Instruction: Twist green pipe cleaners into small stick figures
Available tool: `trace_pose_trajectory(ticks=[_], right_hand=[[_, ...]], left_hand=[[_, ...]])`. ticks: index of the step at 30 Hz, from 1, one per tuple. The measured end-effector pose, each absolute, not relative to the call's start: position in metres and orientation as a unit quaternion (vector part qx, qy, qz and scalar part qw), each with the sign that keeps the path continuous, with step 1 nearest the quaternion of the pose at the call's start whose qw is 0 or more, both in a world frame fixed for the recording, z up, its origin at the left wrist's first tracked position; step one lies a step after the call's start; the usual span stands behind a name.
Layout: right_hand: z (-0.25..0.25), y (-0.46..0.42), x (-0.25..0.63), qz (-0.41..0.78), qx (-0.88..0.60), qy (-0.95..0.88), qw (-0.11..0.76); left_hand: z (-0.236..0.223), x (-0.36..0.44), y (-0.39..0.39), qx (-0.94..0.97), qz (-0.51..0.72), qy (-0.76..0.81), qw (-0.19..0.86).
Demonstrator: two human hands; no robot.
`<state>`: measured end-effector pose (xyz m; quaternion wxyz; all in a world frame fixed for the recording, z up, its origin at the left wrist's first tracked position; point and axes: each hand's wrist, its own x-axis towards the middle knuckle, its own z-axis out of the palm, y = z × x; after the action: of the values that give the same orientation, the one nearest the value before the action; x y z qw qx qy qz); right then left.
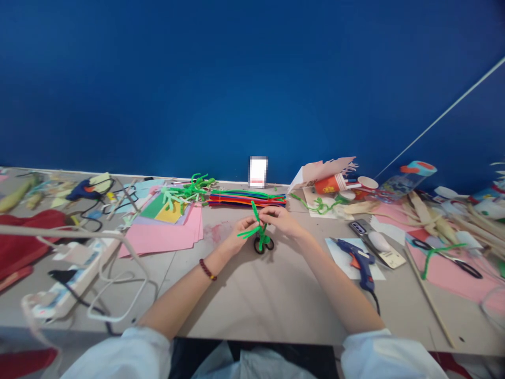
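Both my hands meet over the middle of the grey table (252, 295). My left hand (239, 232) is closed in a pinch on a green pipe cleaner piece (256, 225), whose ends stick out left and up. My right hand (281, 217) pinches the same green piece from the right. Just under the hands lie black-handled scissors (262, 245) on the table. A bundle of coloured pipe cleaners (246, 199) lies just beyond my hands. A beaded bracelet (207, 269) is on my left wrist.
Pink and coloured paper sheets (165, 231) lie at the left, with a white power strip (74, 279) and cables. A blue glue gun (361, 260), a phone (361, 228), a second pair of scissors (453, 259), paper cups (333, 184) and wooden sticks (428, 300) lie to the right.
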<state>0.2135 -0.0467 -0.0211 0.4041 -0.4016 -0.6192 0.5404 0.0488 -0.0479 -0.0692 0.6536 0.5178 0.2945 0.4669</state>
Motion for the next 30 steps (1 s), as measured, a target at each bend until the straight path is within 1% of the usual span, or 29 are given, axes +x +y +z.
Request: trace_pose_trajectory(ticks=[4, 7, 9, 12, 16, 18, 20, 22, 24, 27, 30], right_hand=[[-0.024, -0.044, 0.219, 0.604, -0.366, -0.617, 0.347], [-0.024, -0.044, 0.222, 0.629, -0.357, -0.62, 0.304], [-0.022, -0.045, 0.222, 0.643, -0.352, -0.615, 0.29], [-0.018, -0.048, 0.22, 0.646, -0.35, -0.614, 0.289], [-0.015, -0.049, 0.217, 0.588, -0.387, -0.62, 0.347], [-0.017, -0.048, 0.216, 0.528, -0.438, -0.612, 0.394], [-0.019, -0.046, 0.216, 0.454, -0.496, -0.604, 0.426], [-0.021, -0.046, 0.214, 0.376, -0.542, -0.612, 0.436], [-0.022, -0.048, 0.212, 0.284, -0.564, -0.648, 0.427], [-0.022, -0.053, 0.208, 0.153, -0.56, -0.704, 0.408], [-0.022, -0.059, 0.2, 0.121, -0.555, -0.715, 0.409]], left_hand=[[-0.068, 0.048, -0.048, 0.492, 0.43, 0.264, 0.709], [-0.066, 0.048, -0.05, 0.49, 0.401, 0.244, 0.734], [-0.066, 0.048, -0.052, 0.495, 0.386, 0.227, 0.744], [-0.066, 0.046, -0.052, 0.491, 0.372, 0.214, 0.758], [-0.07, 0.047, -0.047, 0.468, 0.406, 0.243, 0.746], [-0.072, 0.049, -0.044, 0.474, 0.464, 0.265, 0.7], [-0.074, 0.049, -0.041, 0.48, 0.532, 0.291, 0.634], [-0.075, 0.048, -0.039, 0.486, 0.589, 0.324, 0.559], [-0.075, 0.046, -0.04, 0.504, 0.627, 0.366, 0.469], [-0.073, 0.043, -0.045, 0.587, 0.625, 0.421, 0.296], [-0.07, 0.042, -0.05, 0.695, 0.561, 0.424, 0.148]])
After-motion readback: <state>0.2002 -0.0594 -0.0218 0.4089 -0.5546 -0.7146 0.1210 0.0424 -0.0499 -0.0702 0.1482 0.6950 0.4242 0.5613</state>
